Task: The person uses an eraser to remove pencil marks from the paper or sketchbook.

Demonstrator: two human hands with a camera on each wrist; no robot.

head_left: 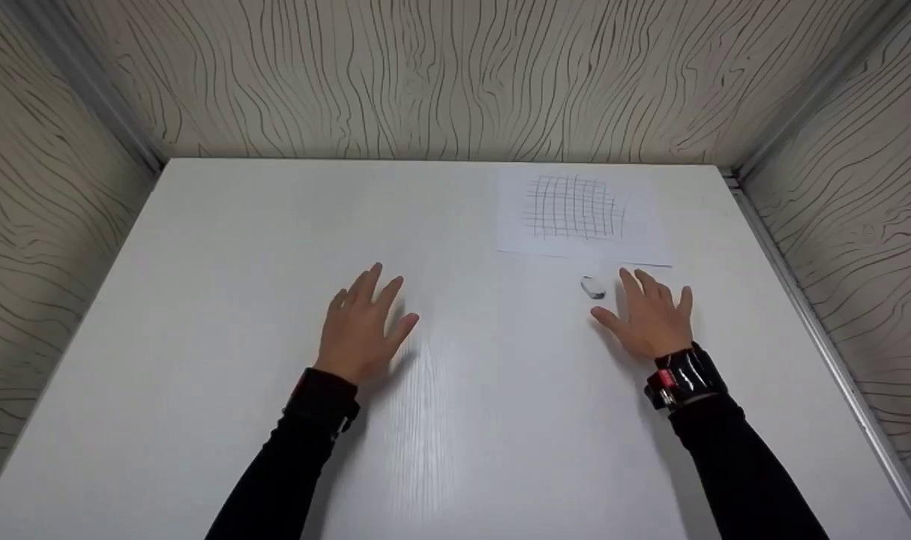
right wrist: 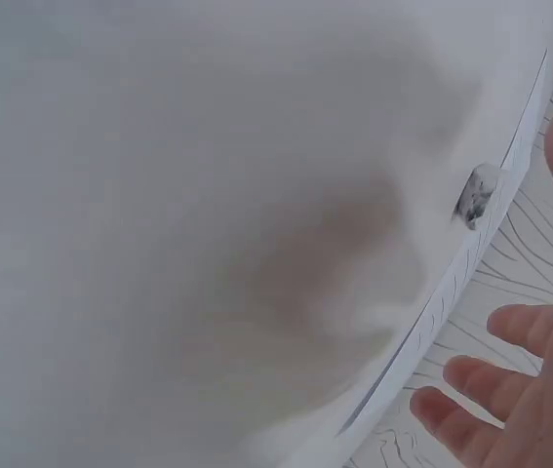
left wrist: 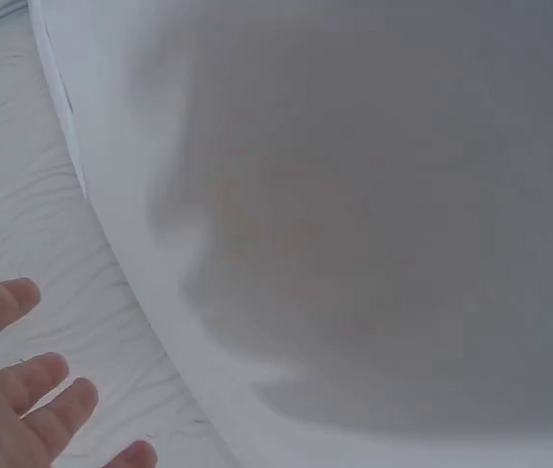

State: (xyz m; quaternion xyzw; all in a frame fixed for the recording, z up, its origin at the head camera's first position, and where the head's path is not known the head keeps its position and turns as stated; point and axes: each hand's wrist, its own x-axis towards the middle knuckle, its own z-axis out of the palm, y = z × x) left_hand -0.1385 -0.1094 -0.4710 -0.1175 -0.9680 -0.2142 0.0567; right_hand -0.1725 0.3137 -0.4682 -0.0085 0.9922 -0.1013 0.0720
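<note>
Resting flat on the table (head_left: 200, 300), left hand (head_left: 363, 326) and right hand (head_left: 650, 319), fingers spread, holding nothing.

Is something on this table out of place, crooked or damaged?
Nothing is damaged or spilled. The grid paper lies slightly askew to the table edge, and a small smudged white lump sits just below it, by the right hand.

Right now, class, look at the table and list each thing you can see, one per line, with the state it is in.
Left hand: open, fingers spread, palm down over the table, holding nothing.
Right hand: open, fingers spread, holding nothing, just beside the small object.
Small grey-white object: lying loose on the table, untouched.
Grid sheet: lying flat, untouched.
Table: white, bearing all of these.
</note>
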